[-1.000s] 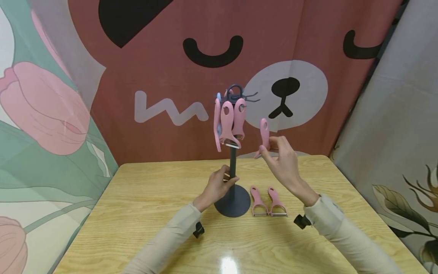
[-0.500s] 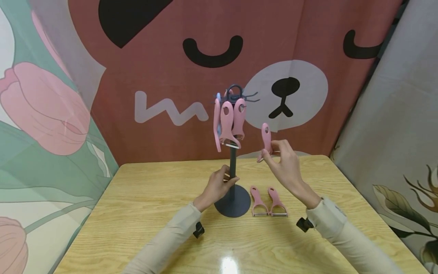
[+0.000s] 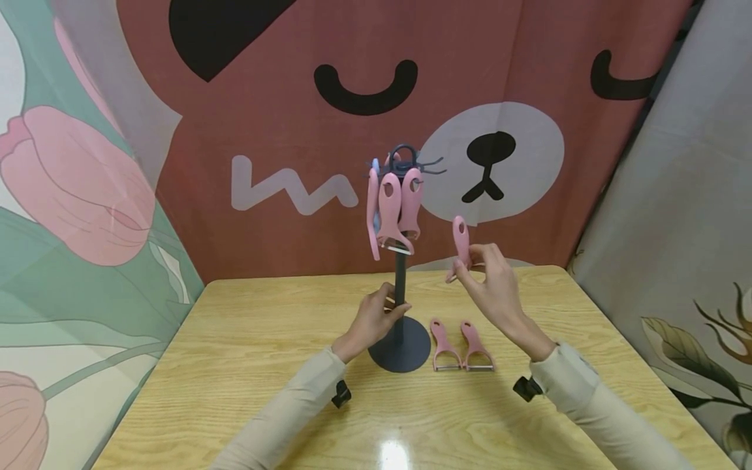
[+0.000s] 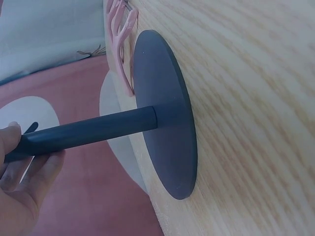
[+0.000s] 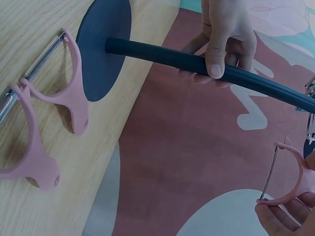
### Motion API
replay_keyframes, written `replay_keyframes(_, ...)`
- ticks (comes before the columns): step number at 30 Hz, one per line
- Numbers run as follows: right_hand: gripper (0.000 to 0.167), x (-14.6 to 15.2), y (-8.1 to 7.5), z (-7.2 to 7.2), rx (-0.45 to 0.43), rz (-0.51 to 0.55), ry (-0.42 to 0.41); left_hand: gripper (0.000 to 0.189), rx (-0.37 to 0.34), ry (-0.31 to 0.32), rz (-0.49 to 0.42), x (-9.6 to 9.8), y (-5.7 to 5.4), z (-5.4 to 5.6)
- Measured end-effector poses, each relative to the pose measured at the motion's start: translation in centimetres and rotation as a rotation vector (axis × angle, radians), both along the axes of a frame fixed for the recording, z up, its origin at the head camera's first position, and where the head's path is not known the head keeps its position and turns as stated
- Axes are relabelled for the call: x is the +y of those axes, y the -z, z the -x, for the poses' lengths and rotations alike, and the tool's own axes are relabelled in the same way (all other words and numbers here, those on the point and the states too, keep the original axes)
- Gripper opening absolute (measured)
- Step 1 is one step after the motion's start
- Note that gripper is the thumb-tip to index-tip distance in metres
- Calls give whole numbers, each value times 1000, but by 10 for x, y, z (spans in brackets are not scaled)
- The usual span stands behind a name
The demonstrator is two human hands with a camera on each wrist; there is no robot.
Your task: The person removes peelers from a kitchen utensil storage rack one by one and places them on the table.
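The left hand (image 3: 371, 320) grips the stand's pole (image 3: 401, 277), apparently steadying it; the right hand (image 3: 497, 288) pinches a raised peeler (image 3: 462, 248) low, seemingly keeping its holed handle (image 3: 461, 238) free. Two peelers (image 3: 440, 337) (image 3: 472, 337) lie beside the base (image 3: 399, 356), toward the table's (image 3: 235, 339) right edge.

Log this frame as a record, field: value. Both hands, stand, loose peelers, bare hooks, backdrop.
Left hand: grips the dark stand by its pole
Right hand: pinches a pink peeler, handle up, off the table
Stand load: hung pink peelers, blue item partly hidden
Loose: two pink peelers, side by side, right of the base
Bare hooks: two visible, right side
Backdrop: fabric, animal-face print
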State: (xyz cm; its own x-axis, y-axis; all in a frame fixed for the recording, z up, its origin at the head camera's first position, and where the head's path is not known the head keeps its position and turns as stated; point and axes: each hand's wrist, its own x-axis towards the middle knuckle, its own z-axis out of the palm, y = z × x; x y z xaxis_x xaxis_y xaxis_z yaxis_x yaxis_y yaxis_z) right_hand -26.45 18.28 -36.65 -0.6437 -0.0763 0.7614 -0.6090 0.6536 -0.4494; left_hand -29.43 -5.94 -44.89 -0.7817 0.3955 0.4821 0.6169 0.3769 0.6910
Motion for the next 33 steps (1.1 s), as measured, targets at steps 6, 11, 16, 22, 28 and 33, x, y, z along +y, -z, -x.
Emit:
replay_keyframes(6,22,2,0,0,1,-18,9,22,-8,-4,5,0,-2,-1)
replay_keyframes(11,22,5,3,0,-23,-20,18,22,-10,-5,9,1,-2,0)
replay_keyframes(16,21,7,6,-1,-45,-13,16,23,-20,-6,9,1,-2,0)
replay_keyframes(22,19,10,8,0,-38,-37,52,23,-28,-12,19,1,-2,-1)
replay_keyframes(28,19,11,8,-1,-52,-54,71,23,-26,-14,17,1,-3,-1)
replay_keyframes(33,20,13,9,-2,-64,-63,75,23,-24,-18,16,1,-3,-1)
